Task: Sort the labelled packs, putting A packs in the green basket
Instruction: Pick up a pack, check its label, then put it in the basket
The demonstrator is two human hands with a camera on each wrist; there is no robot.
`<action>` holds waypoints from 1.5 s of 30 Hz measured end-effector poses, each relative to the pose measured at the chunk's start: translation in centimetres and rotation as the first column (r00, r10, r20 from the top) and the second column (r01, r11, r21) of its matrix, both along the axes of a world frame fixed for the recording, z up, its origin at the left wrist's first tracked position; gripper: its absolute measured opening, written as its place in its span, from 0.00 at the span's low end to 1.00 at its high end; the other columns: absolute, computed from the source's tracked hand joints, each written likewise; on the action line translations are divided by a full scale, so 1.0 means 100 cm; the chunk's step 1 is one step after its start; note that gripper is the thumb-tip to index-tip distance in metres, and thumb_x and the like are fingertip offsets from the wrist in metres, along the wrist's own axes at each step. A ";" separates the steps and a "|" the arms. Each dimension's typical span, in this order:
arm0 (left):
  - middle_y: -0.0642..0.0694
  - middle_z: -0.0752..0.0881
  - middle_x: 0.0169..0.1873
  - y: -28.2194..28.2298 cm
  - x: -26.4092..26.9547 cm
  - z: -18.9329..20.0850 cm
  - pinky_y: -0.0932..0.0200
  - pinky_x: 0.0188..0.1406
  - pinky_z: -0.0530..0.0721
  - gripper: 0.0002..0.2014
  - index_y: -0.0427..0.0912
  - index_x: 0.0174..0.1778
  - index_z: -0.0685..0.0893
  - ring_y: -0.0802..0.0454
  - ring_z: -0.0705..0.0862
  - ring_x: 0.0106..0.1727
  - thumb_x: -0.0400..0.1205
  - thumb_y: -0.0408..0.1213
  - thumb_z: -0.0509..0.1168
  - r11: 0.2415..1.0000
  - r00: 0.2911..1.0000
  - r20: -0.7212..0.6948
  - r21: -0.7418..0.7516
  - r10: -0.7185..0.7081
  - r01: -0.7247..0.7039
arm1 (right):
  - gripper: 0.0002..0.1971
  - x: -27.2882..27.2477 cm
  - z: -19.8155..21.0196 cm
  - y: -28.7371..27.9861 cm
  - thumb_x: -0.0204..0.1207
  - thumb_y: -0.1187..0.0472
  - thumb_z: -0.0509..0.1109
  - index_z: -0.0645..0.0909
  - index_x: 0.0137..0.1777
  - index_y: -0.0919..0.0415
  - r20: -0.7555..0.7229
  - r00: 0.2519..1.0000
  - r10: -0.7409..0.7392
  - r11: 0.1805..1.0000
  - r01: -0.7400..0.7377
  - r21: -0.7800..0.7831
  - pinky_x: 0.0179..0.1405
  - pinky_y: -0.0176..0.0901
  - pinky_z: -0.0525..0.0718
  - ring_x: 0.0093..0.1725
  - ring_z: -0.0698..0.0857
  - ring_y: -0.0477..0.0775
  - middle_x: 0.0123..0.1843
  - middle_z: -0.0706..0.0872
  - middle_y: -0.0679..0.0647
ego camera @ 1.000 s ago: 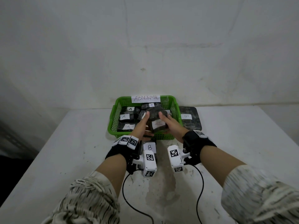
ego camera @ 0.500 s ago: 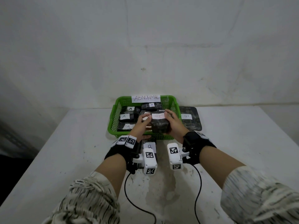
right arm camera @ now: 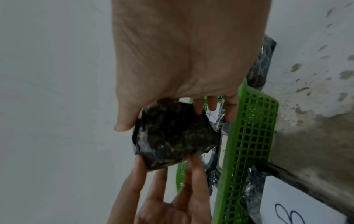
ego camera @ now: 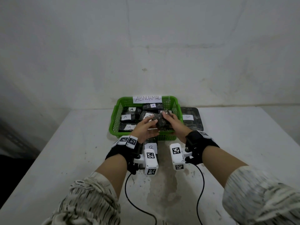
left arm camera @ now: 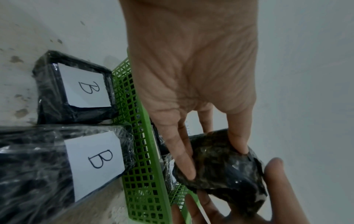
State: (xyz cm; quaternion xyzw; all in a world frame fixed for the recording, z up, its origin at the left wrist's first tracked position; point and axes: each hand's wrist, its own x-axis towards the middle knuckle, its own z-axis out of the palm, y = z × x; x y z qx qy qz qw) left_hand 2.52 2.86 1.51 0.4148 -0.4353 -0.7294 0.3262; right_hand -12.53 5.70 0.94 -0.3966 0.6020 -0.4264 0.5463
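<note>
A dark wrapped pack (ego camera: 162, 121) hangs over the front right of the green basket (ego camera: 115, 117); no label shows on it. My left hand (ego camera: 146, 127) pinches its left side and my right hand (ego camera: 172, 122) grips its right side. In the left wrist view, my left hand's thumb and one finger press on the pack (left arm camera: 220, 166). In the right wrist view, my right hand's thumb and fingers curl round the pack (right arm camera: 172, 139). Several A-labelled packs (ego camera: 128, 117) lie inside the basket.
One B pack (ego camera: 190, 117) lies on the table right of the basket, and another B pack (ego camera: 151, 146) lies against its front wall between my wrists. A paper sign reading ABNORMAL (ego camera: 147, 99) hangs on the basket's back rim. A wall stands close behind.
Both hands have turned the pack over above the basket: its white label faced up half a second ago and is now out of sight. The hands stayed over the basket's front right.
</note>
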 end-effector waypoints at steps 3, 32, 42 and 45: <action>0.42 0.84 0.50 0.003 -0.002 -0.001 0.52 0.50 0.85 0.18 0.44 0.71 0.74 0.46 0.85 0.48 0.84 0.34 0.61 0.998 0.998 0.039 -0.019 -0.055 0.056 | 0.50 0.000 -0.003 -0.003 0.51 0.17 0.67 0.71 0.71 0.44 -0.094 0.994 -0.052 0.999 0.052 0.003 0.76 0.57 0.69 0.72 0.73 0.58 0.73 0.71 0.57; 0.45 0.80 0.59 0.003 -0.011 0.011 0.38 0.59 0.81 0.11 0.56 0.58 0.79 0.44 0.77 0.65 0.83 0.38 0.61 0.991 0.986 0.165 -0.129 -0.007 0.029 | 0.18 0.008 0.006 0.007 0.80 0.49 0.67 0.69 0.62 0.58 0.311 0.942 -0.126 0.990 0.139 -0.018 0.55 0.59 0.86 0.61 0.83 0.58 0.61 0.80 0.56; 0.37 0.71 0.67 -0.004 -0.013 0.001 0.33 0.40 0.87 0.17 0.65 0.46 0.71 0.36 0.77 0.65 0.69 0.53 0.73 0.968 0.973 0.079 -0.144 0.219 -0.206 | 0.20 0.011 0.016 0.013 0.80 0.47 0.66 0.67 0.68 0.51 0.251 0.963 -0.098 0.989 0.121 -0.080 0.56 0.60 0.84 0.58 0.83 0.54 0.60 0.81 0.54; 0.38 0.73 0.68 -0.012 -0.010 0.002 0.33 0.41 0.87 0.16 0.62 0.47 0.75 0.37 0.77 0.65 0.70 0.64 0.65 0.960 0.960 0.096 -0.121 0.263 -0.251 | 0.23 0.011 0.020 0.015 0.81 0.33 0.50 0.73 0.68 0.41 0.158 0.987 0.003 0.997 0.010 -0.080 0.60 0.57 0.77 0.66 0.79 0.54 0.65 0.80 0.49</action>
